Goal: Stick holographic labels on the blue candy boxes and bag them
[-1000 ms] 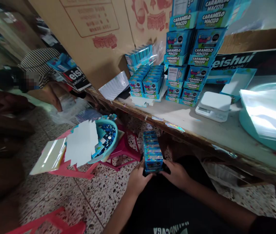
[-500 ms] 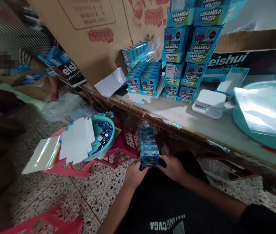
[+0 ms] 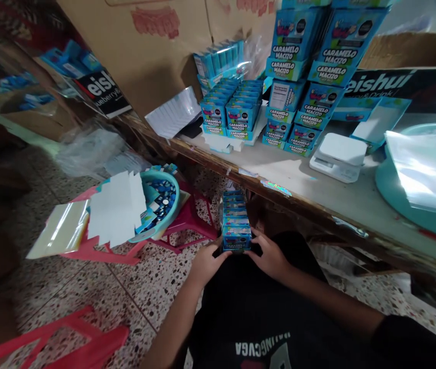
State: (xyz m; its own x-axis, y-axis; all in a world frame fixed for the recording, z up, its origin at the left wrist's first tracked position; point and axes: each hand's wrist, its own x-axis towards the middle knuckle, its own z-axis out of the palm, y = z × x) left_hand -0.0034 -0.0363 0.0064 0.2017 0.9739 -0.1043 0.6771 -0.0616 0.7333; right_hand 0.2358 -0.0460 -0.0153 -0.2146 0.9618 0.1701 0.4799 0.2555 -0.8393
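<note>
Across the mid and R of the view runs the desk point(image 3: 295, 171), light top w/ a worn wooden edge. Big cardboard carton point(image 3: 156, 66) at the back L of it, red print on the side. Next size down: two tall blue stacks point(image 3: 298, 92) side by side, labels say CARAMELO MACIZO, tops cut off by the frame. Teal basin point(image 3: 389, 179) far R, clear plastic sheets point(image 3: 425, 169) lying over it. Off the L side, approx lower than the desk, a pink stool point(image 3: 125, 254) and a blue bowl point(image 3: 177, 197) w/ white card sheets point(image 3: 116, 210) overlapping its rim. White scale point(image 3: 339, 154) sits btwn the stacks and the basin.

Packed blue tray point(image 3: 236, 220) of small boxes is above the lap, just off the desk's front edge, long side pointing away. L hand point(image 3: 206, 261) and R hand point(image 3: 270, 256) flank its near end, each grip part-closed on a corner, thumbs at the front. Tiniest stuff: dark blue pcs point(image 3: 166, 202) in the bowl, too small to ID.
</note>
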